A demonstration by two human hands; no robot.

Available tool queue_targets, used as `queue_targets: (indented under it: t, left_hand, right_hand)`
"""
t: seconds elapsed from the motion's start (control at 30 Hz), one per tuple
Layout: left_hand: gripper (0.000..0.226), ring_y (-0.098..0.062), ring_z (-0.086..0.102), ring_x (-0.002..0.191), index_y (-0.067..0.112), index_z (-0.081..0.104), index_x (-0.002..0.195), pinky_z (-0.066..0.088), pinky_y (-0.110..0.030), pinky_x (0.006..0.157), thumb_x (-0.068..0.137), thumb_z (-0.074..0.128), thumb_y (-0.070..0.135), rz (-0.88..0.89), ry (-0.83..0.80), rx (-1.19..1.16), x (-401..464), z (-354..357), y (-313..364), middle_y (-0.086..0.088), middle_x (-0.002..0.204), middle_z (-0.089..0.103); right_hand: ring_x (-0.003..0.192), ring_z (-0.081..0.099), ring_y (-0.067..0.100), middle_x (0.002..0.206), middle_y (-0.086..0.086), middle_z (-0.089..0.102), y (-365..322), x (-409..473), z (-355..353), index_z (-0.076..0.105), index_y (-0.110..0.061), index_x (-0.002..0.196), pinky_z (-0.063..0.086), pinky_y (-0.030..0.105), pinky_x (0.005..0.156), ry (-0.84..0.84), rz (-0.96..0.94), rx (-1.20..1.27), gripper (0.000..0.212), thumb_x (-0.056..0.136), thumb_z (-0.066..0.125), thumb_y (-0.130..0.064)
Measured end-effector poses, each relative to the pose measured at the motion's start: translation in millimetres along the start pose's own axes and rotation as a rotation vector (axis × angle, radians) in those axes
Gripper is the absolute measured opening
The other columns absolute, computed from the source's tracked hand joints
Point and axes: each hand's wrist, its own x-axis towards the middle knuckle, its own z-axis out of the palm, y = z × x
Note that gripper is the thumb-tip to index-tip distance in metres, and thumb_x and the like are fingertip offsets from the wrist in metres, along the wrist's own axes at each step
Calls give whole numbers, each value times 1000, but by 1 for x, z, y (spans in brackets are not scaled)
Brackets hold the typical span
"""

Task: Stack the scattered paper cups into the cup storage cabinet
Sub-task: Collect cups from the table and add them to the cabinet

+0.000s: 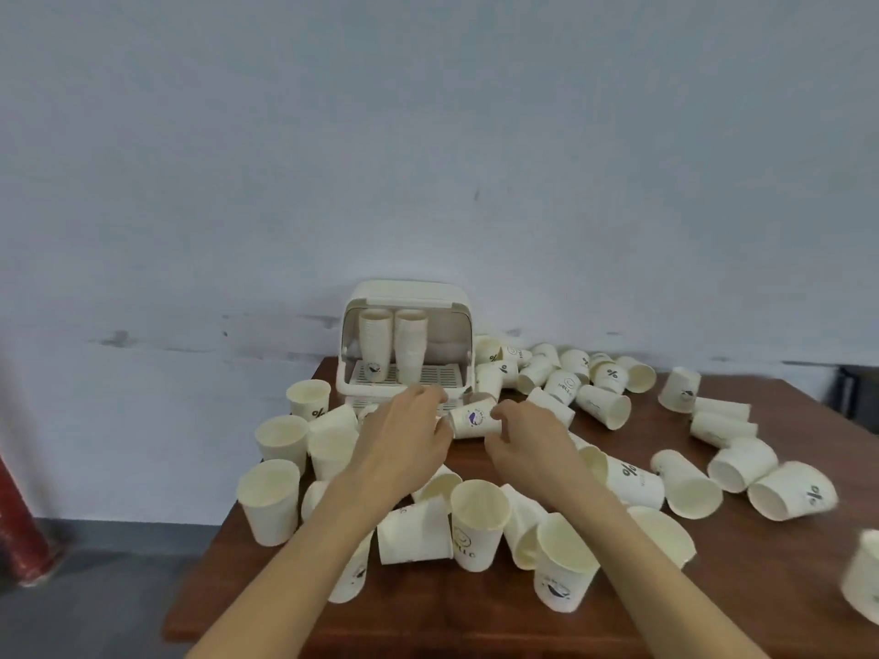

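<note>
Nearest me, upright paper cups (478,523) crowd the desk's (713,587) front edge, mouths up, others tipped on their sides. Past them I see my left grip (404,432) and right grip (528,437) meeting over one cup (473,419), which lies with its long axis across the desk; which end is its mouth I cannot tell. Each grip has its fingers curled round one end of it. Beyond, at the desk's back edge, the cabinet (404,297) stands open, two tall stacks (394,342) upright inside.
</note>
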Motion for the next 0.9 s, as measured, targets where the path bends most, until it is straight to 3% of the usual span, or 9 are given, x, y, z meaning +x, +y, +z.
queue_targets:
  t: [0.1,0.23,0.47,0.6,0.8,0.9]
  left_hand:
    - [34,-17,54,111,26,52,127,46,-35,86,95,43,30,32,-9,-30,-10,12,11,8,128,54]
    - [29,-14,55,105,28,54,121,47,-33,83,95,42,32,50,-77,-38,-23,34,19,11,123,53]
    - [29,-8,57,104,32,57,121,45,-27,85,95,43,34,55,-95,-80,-23,53,19,15,123,52]
    - [28,-10,56,104,29,59,120,44,-27,84,95,45,31,68,-94,-71,-23,59,20,15,121,55]
    - [25,-8,53,101,26,59,115,45,-26,80,96,44,32,94,-145,-79,-33,73,16,14,116,51]
    - [23,-7,47,96,22,60,107,43,-23,73,96,44,34,120,-161,-45,-38,80,14,10,106,45]
  right_hand:
    - [96,57,20,102,1,62,13,-19,-6,59,-15,111,39,29,69,18,34,4,26,88,50,-23]
    - [106,57,19,113,3,63,30,-40,-13,60,-15,117,47,35,88,50,85,62,30,89,52,-23]
    - [111,50,15,119,-1,54,46,-53,-6,54,-19,129,43,26,90,69,134,108,37,94,52,-27]
    - [113,53,17,124,-1,52,49,-60,2,52,-20,131,45,30,92,51,175,114,37,96,49,-29]
    - [108,53,16,112,-3,60,60,-73,14,61,-18,112,45,31,90,98,175,25,25,93,50,-28]
    - [113,47,13,119,-8,57,64,-84,19,62,-23,111,39,28,95,59,128,-72,25,93,48,-34]
